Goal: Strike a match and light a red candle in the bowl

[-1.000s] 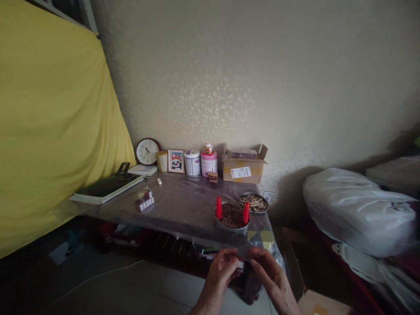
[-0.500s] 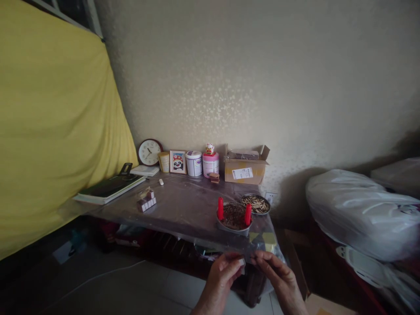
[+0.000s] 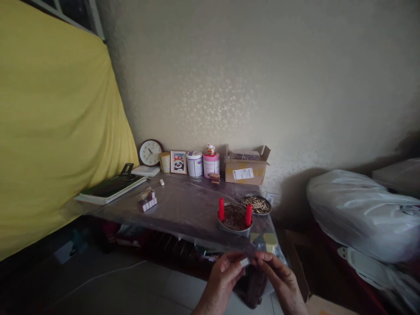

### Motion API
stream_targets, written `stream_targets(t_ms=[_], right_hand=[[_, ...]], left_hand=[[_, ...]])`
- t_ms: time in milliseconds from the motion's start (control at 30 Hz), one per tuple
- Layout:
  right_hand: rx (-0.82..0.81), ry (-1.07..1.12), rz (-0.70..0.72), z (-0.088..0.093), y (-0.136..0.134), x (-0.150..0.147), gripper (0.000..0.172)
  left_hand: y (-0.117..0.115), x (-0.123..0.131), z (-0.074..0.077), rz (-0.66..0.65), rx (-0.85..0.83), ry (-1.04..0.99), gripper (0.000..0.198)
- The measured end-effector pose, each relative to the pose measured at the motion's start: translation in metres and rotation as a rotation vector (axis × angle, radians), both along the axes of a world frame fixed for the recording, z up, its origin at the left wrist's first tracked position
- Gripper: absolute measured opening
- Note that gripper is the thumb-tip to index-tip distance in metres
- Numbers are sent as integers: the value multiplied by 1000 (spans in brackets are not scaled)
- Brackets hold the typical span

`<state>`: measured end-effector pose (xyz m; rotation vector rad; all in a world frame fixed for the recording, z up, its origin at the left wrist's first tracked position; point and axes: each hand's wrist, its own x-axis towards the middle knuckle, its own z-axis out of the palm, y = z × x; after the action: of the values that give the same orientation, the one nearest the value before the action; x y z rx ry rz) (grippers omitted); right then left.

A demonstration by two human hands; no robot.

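Note:
Below the table's front edge, my left hand is closed around a small matchbox, its pale end facing up and right. Close beside it, the thumb and fingers of my right hand are pinched together by the box; what they hold is too small and dark to make out. Just beyond my hands, a round metal tin of dark grainy material bears two red candles, upright near its rim. Behind it lies a round dish filled with matchsticks.
Stacked matchboxes lie on the plastic-covered table, left of centre. Along the wall stand a clock, a framed panda picture, canisters and an open cardboard box. White bags bulge at the right.
My left hand has turned the matchbox so more of its pale end shows. The right fingers have come slightly closer to it. The things on the table stay put.

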<state>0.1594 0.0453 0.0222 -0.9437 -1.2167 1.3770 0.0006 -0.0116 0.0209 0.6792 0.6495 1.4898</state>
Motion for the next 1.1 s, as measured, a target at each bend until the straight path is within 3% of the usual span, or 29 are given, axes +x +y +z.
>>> stream_targets(t_ms=[467, 1100], right_hand=[[321, -179, -57, -6, -1, 1, 19], [293, -253, -107, 2, -5, -1, 31]], left_hand=[[3, -1, -5, 48, -47, -25, 20], [3, 0, -3, 18, -5, -19, 21]])
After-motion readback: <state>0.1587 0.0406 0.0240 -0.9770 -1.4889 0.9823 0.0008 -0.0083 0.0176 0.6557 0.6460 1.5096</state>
